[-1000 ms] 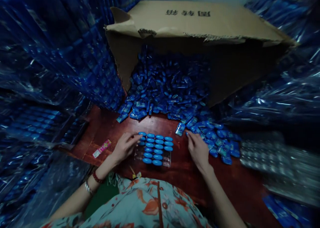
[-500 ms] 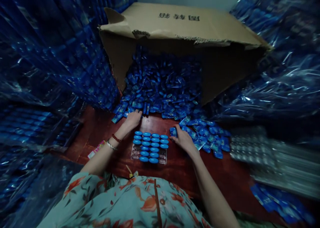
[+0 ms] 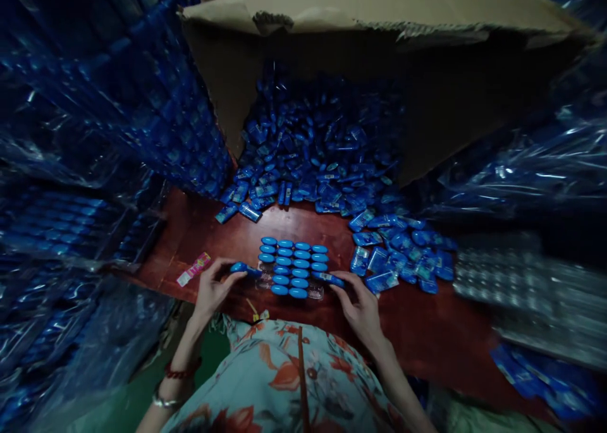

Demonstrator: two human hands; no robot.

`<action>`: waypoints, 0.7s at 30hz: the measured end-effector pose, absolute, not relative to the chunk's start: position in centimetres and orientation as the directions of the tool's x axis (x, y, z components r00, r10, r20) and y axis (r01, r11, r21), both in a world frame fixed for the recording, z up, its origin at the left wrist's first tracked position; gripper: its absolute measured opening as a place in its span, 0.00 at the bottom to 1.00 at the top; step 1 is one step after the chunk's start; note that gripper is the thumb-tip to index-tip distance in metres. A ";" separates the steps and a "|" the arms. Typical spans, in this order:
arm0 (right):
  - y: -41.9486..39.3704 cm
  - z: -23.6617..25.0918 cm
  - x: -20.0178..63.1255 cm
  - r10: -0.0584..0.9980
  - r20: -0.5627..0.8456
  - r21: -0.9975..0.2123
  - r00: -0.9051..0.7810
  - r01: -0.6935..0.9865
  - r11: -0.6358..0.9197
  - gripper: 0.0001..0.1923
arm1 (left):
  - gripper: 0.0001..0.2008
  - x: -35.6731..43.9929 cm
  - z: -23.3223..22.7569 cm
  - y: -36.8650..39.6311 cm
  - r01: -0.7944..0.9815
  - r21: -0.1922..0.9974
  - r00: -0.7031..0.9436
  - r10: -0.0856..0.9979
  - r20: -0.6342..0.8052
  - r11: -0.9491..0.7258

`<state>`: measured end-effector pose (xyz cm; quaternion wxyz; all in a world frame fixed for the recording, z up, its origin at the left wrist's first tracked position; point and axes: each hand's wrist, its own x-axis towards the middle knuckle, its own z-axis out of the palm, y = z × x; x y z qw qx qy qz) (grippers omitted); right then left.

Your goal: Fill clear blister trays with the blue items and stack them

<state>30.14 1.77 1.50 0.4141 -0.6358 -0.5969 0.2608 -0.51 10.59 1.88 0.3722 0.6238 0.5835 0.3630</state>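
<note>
A clear plastic tray (image 3: 264, 281) lies on the red-brown table, with rows of small blue plastic containers (image 3: 299, 264) standing in its slots. At the tray's left edge my left hand (image 3: 217, 287) pinches one blue container (image 3: 243, 268) between thumb and fingers. My right hand (image 3: 359, 303) grips another blue container (image 3: 329, 279) at the right edge, its inner end over the tray's side column. The lower outer slots on both sides hold no container. What the containers hold inside cannot be made out.
A large open cardboard box (image 3: 303, 6) spills a heap of blue containers (image 3: 308, 148) toward me. A smaller pile (image 3: 403, 256) lies to the right, beside stacked clear trays (image 3: 502, 287). Wrapped blue stacks (image 3: 156, 104) rise at the left. A pink packet (image 3: 193, 269) lies on the table.
My left hand has come back from the heap to the tray's left side with a container. My right hand has brought its container left, to the tray's right edge. The view has tilted down.
</note>
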 end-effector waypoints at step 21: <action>4.0 2.6 27.7 0.934 0.191 -0.117 -0.303 0.937 0.328 0.23 | 0.15 2.5 2.9 11.5 0.619 0.283 0.688 0.679 0.256 -0.733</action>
